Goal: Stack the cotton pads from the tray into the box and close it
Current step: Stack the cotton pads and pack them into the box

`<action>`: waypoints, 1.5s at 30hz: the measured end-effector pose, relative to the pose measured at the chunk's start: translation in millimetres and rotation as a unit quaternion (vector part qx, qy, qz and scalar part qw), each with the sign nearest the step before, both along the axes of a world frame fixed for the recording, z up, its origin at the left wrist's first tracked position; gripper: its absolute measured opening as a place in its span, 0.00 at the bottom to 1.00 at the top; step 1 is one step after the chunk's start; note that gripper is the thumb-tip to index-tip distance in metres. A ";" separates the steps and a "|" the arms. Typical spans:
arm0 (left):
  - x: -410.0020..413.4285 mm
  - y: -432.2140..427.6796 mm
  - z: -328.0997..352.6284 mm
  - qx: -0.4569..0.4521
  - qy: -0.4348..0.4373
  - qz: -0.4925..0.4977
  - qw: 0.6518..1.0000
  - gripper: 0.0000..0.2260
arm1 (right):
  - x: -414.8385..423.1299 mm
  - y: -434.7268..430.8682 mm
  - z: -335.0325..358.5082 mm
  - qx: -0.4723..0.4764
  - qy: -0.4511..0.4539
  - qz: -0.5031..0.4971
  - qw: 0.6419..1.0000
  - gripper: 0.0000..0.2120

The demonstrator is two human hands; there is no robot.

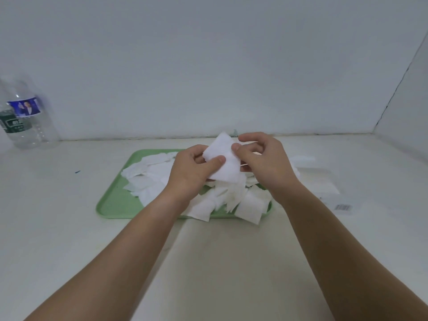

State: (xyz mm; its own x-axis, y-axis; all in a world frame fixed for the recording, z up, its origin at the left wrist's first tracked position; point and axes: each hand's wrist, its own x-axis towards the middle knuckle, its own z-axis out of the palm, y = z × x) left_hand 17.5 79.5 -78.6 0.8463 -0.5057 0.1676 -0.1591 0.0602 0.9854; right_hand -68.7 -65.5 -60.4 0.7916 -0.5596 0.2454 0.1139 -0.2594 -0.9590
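A green tray (pixel 111 200) lies mid-table, heaped with several loose white square cotton pads (pixel 150 179). Above the heap both hands hold a small stack of pads (pixel 223 163). My left hand (pixel 192 172) pinches its lower left side with the thumb on top. My right hand (pixel 261 161) pinches its right edge between thumb and fingers. To the right of the tray stands the clear plastic box (pixel 324 181), pale and hard to make out, with a barcode sticker near its front corner; my right forearm hides its left part.
A clear water bottle (pixel 25 117) with a blue label stands at the far left by the wall. A small blue speck (pixel 77 172) lies on the white table left of the tray. White walls close in behind and to the right.
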 end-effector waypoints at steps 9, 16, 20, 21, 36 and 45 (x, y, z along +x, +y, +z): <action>4.4 4.3 0.3 -0.021 0.081 -0.016 0.996 0.11 | 0.6 10.8 -11.2 0.030 0.000 0.029 0.999 0.12; -0.6 17.1 -0.7 -0.038 0.090 0.000 0.995 0.08 | -3.0 9.3 -20.1 0.043 -0.043 -0.007 0.998 0.09; -1.5 22.5 -1.3 -0.066 0.083 0.013 0.994 0.08 | -10.4 9.6 -11.7 0.103 -0.095 0.021 0.990 0.06; -3.5 23.0 -1.5 -0.071 0.082 0.004 0.994 0.07 | -11.9 12.0 -10.9 0.124 -0.095 0.044 0.987 0.06; -14.4 19.3 -3.3 -0.041 0.062 0.002 0.997 0.06 | -22.5 10.5 -4.1 -0.027 -0.080 0.088 0.992 0.09; -21.3 21.2 -0.7 0.019 0.038 -0.094 0.995 0.09 | -21.7 13.2 -5.3 0.004 -0.041 0.053 0.998 0.11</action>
State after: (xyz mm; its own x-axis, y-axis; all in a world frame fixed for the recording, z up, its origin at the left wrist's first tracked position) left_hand -3.8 100.7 -79.3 0.7450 -0.6616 0.0852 -0.0741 0.0448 0.9962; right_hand -90.4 -52.3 -65.7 0.8242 -0.4762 0.3066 0.2179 -0.2332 -0.9477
